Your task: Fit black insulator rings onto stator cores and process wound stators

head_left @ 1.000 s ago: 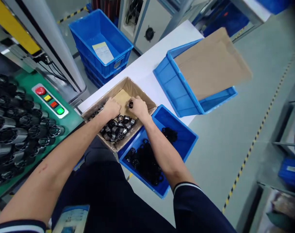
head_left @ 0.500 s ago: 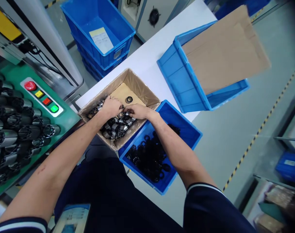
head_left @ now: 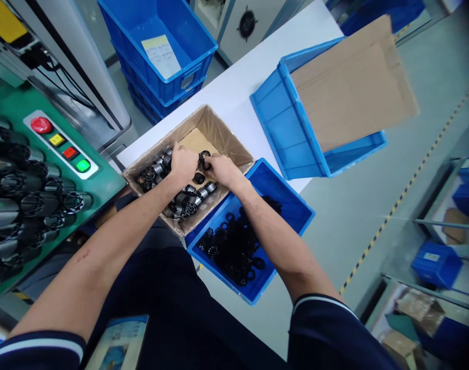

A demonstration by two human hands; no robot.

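Both of my hands are inside a lined cardboard box point(head_left: 234, 146) that holds metal cylinders with black slotted ends, resembling motor stators point(head_left: 191, 208). My left hand point(head_left: 185, 163) is closed, its fingertips at a dark part between the hands; fingers partly hide what it grips. My right hand point(head_left: 222, 169) is closed on a black-ended motor stator point(head_left: 205, 155) over the bare cardboard sheet point(head_left: 195, 141). Another dark part point(head_left: 199, 178) sits just below the fingertips. Against the box stands a blue bin point(head_left: 290, 216) with many black ring-shaped pieces point(head_left: 234, 246).
On the white table point(head_left: 234, 92), a tilted blue crate point(head_left: 281, 123) carries a cardboard sheet point(head_left: 354, 87). Stacked blue bins point(head_left: 196, 61) stand behind. At left, a green machine point(head_left: 107, 190) with buttons bears rows of stators point(head_left: 41, 203). Shelves point(head_left: 443, 223) line the right.
Both hands have shifted slightly up over the bare cardboard sheet, with dark parts now between them. The cylinders below the hands lie differently. The view has shifted a little.
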